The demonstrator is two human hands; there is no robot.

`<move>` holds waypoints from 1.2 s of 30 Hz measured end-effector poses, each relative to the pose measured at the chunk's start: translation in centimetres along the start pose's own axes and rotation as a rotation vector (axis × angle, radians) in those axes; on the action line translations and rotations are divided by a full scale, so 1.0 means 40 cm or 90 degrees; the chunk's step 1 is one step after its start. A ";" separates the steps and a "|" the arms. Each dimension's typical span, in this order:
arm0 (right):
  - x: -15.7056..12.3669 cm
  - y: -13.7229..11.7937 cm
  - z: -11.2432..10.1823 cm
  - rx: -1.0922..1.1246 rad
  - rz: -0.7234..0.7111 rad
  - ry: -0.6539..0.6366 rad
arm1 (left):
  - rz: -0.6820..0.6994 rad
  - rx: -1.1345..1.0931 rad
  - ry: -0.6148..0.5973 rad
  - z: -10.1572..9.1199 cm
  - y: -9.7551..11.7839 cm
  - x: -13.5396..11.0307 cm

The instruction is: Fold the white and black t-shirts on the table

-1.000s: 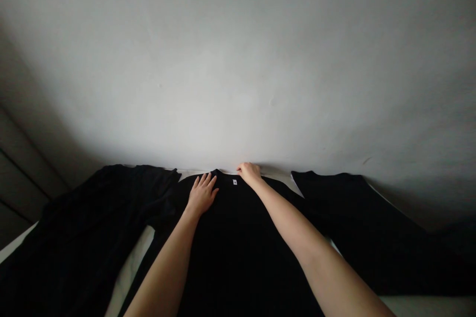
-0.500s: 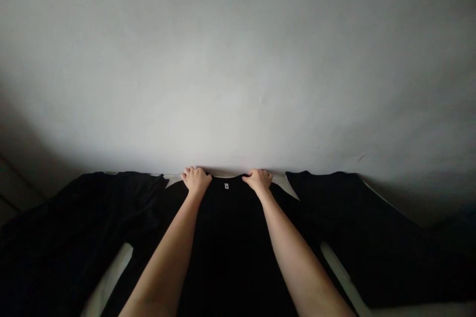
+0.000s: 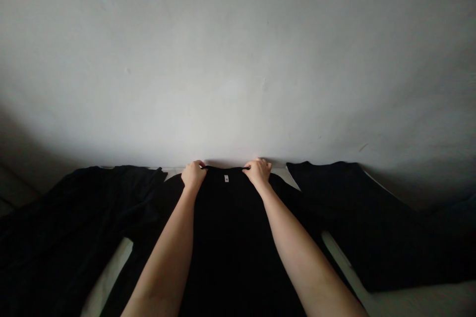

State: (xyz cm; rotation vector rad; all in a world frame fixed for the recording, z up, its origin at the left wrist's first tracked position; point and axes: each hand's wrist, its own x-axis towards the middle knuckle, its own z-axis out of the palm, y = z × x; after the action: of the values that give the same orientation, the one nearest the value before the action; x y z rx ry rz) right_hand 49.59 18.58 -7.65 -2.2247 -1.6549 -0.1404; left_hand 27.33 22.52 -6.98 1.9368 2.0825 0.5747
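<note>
A black T-shirt (image 3: 228,237) lies spread out in front of me, its neckline toward the wall. Near the collar a small white label (image 3: 226,178) shows. My left hand (image 3: 194,174) is closed on the left side of the neckline, thumb and fingers pinching the cloth. On the other side my right hand (image 3: 258,171) pinches the collar in the same way. Between the two hands the collar edge runs nearly straight. My forearms cover parts of the shirt's sides.
A rumpled black garment (image 3: 85,208) lies to the left, and another dark garment (image 3: 357,223) lies flatter to the right. Strips of the pale surface (image 3: 111,272) show between them. A plain grey wall (image 3: 230,69) rises right behind the collar.
Both hands have closed into pinches on the collar, and its edge has gone from a curve to nearly straight. The whole view has shifted slightly.
</note>
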 end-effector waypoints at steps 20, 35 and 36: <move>-0.021 -0.002 0.065 0.039 -0.054 0.001 | 0.273 0.147 0.019 0.054 -0.002 -0.018; -0.085 0.054 -0.068 0.014 -0.144 -0.101 | 0.417 0.163 0.058 0.023 0.132 -0.148; -0.102 0.063 -0.065 0.007 -0.144 -0.107 | 0.471 0.139 0.049 0.045 0.151 -0.163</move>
State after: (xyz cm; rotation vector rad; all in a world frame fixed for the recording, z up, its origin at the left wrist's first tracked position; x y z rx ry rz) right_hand 51.08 13.37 -7.00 -2.0843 -1.9902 -0.0011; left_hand 34.14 16.53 -6.52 2.8572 1.4546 0.5687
